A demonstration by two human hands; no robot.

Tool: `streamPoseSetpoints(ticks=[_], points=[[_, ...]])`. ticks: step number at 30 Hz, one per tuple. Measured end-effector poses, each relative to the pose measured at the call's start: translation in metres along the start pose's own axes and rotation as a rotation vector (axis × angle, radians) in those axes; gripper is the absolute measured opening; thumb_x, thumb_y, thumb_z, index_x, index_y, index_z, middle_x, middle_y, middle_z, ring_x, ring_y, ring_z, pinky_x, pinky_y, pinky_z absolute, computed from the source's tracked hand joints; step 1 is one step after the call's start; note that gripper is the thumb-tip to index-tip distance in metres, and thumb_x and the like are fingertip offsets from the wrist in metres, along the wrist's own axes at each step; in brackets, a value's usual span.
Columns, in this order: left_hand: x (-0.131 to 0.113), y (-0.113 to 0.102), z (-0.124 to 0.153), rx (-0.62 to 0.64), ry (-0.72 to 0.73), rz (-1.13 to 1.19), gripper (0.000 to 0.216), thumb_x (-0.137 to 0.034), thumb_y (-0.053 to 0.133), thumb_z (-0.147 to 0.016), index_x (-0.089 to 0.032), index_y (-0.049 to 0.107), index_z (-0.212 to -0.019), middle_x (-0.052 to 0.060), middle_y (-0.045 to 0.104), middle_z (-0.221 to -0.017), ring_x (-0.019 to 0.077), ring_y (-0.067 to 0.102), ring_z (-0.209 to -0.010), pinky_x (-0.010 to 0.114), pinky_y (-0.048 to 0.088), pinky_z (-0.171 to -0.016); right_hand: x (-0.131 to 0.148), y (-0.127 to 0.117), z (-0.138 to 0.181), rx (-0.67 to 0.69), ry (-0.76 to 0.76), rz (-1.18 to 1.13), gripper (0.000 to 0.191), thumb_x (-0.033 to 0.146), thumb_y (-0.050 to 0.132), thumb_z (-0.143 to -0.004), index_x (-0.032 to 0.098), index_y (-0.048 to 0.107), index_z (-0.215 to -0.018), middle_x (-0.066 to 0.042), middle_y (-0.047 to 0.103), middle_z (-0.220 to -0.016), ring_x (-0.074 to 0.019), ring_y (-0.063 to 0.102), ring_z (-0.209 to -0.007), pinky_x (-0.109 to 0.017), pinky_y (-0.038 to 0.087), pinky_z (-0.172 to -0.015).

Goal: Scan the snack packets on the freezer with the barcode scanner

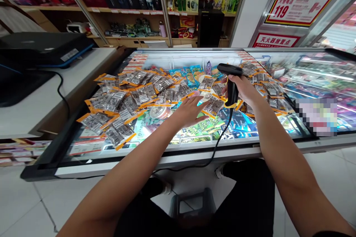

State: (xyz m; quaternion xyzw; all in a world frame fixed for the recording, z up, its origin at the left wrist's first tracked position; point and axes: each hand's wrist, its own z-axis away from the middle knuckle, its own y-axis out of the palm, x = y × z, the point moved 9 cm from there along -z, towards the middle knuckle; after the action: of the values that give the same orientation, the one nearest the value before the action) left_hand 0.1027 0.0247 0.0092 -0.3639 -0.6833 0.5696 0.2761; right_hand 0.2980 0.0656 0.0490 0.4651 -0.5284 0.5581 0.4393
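My right hand [242, 88] is wrapped round the grip of a black barcode scanner [231, 92], its head on top and its cable hanging from the bottom. My left hand [189, 113] lies palm down with fingers stretched out, holding nothing, close to a small orange-edged packet [214, 106]. Whether its fingertips touch a packet I cannot tell. Many similar clear packets with printed labels lie in a loose heap [141, 94] on the glass lid to the left. Another group of packets [267, 89] spreads to the right, partly behind my right hand.
Below the packets is a glass-topped freezer [191, 152] with bagged goods inside. The scanner cable [214, 152] drapes over its front edge. A white counter [91, 77] with a black machine [44, 46] stands left. Stocked shelves [125, 9] line the back. A grey stool [191, 203] is below.
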Motion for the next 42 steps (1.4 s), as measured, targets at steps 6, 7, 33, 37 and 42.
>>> streamPoseSetpoints(ticks=[6, 7, 33, 37, 42], points=[[-0.02, -0.008, 0.002, -0.018, 0.129, -0.07, 0.059, -0.053, 0.04, -0.104, -0.019, 0.044, -0.151, 0.014, 0.035, -0.164, 0.0322, 0.034, -0.149, 0.05, 0.027, -0.119, -0.024, 0.008, 0.001, 0.086, 0.265, -0.134, 0.033, 0.052, 0.059, -0.092, 0.02, 0.061, -0.088, -0.006, 0.061, -0.063, -0.0192, 0.059, -0.054, -0.029, 0.05, -0.046], [-0.025, -0.008, 0.003, -0.003, 0.16, -0.07, 0.059, -0.052, 0.041, -0.104, -0.019, 0.043, -0.152, 0.013, 0.038, -0.163, 0.031, 0.037, -0.146, 0.049, 0.028, -0.118, -0.026, 0.008, 0.002, 0.087, 0.292, -0.138, 0.032, 0.052, 0.059, -0.092, 0.02, 0.061, -0.087, -0.006, 0.061, -0.063, -0.0192, 0.059, -0.054, -0.029, 0.049, -0.045], [-0.02, -0.018, -0.003, -0.106, -0.125, -0.188, 0.04, -0.04, 0.051, -0.099, -0.014, 0.058, -0.129, 0.02, 0.047, -0.149, 0.037, 0.043, -0.137, 0.048, 0.04, -0.102, -0.023, 0.037, 0.012, 0.223, 0.299, -0.137, 0.043, 0.063, 0.058, -0.09, 0.021, 0.063, -0.09, -0.007, 0.064, -0.063, -0.0198, 0.057, -0.049, -0.033, 0.047, -0.045], [-0.004, -0.018, 0.006, -0.027, -0.152, -0.158, 0.04, -0.042, 0.06, -0.09, -0.013, 0.059, -0.118, 0.019, 0.06, -0.133, 0.0336, 0.055, -0.125, 0.045, 0.042, -0.102, -0.007, 0.026, -0.001, 0.03, 0.066, -0.129, 0.041, 0.062, 0.057, -0.089, 0.021, 0.062, -0.091, -0.008, 0.07, -0.075, -0.0193, 0.061, -0.053, -0.033, 0.05, -0.051], [0.007, -0.03, 0.034, 0.01, -0.164, -0.185, 0.041, -0.035, 0.061, -0.086, -0.013, 0.061, -0.12, 0.018, 0.065, -0.127, 0.0334, 0.058, -0.121, 0.045, 0.044, -0.102, 0.009, 0.029, -0.009, -0.121, -0.15, 0.03, 0.034, 0.054, 0.053, -0.091, 0.021, 0.062, -0.095, -0.008, 0.074, -0.095, -0.0228, 0.069, -0.087, -0.03, 0.052, -0.074]])
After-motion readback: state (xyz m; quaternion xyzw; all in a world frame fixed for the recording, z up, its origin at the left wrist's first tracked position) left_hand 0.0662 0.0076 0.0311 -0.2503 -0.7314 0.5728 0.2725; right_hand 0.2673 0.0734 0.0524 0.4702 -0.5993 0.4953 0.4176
